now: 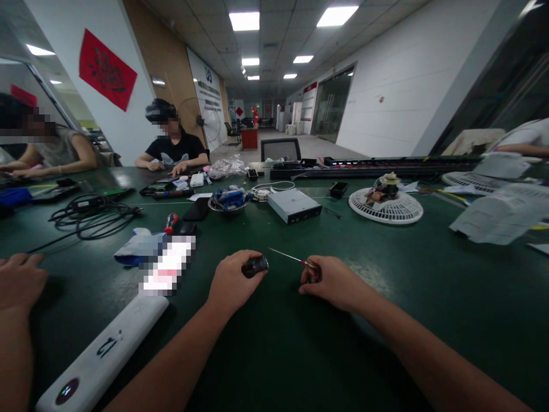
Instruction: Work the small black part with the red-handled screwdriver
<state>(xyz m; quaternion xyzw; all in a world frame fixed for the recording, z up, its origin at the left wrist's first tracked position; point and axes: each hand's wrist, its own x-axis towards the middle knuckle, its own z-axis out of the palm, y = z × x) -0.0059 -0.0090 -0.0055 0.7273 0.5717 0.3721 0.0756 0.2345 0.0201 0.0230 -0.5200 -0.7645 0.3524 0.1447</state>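
Observation:
Near the middle of the green table, my left hand (235,278) is closed around a small dark object (259,264) with a rounded, shiny end. Its kind is not clear, and my fingers cover part of it. To the right, my right hand (330,279) grips a thin screwdriver (288,256) by its red handle. The bare metal shaft points left and slightly up, its tip just right of the dark object and apart from it. Farther back lies a white and black optical disc drive (295,205).
A white handheld device (105,357) lies at front left, beside another person's arm (17,286). Behind it are a glove (139,247), a red-handled screwdriver (171,223) and coiled black cable (92,214). A metal bowl (228,210) and white fan grille (386,214) stand farther back. Co-workers sit around.

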